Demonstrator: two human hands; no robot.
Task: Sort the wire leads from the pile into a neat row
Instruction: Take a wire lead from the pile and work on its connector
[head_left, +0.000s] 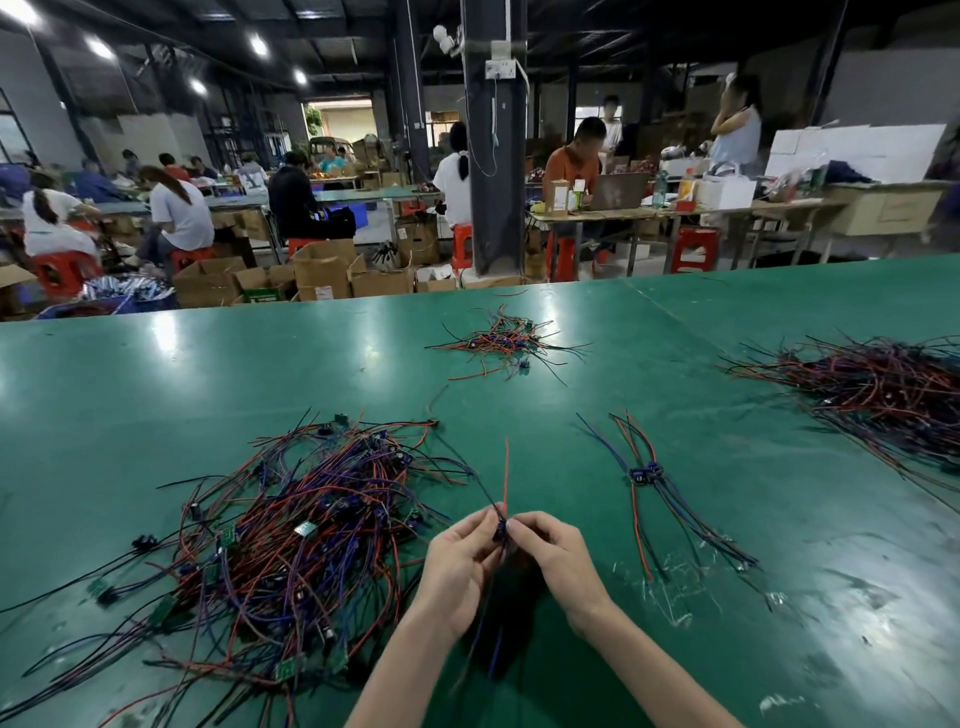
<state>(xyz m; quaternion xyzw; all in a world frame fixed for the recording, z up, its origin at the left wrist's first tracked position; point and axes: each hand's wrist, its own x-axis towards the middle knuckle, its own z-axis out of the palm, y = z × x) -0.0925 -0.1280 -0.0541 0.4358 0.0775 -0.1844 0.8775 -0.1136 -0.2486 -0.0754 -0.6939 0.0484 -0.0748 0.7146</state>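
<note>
Presently left hand (460, 564) and right hand (558, 558) both pinch one wire lead (500, 527) above green table (156, 395), beside tangled pile (301, 545).

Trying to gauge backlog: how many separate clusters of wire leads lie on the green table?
4: a large tangled red, black and purple wire pile near left; a small tangle far centre; a wide heap at right, cut off; a neat group centre-right.
</note>
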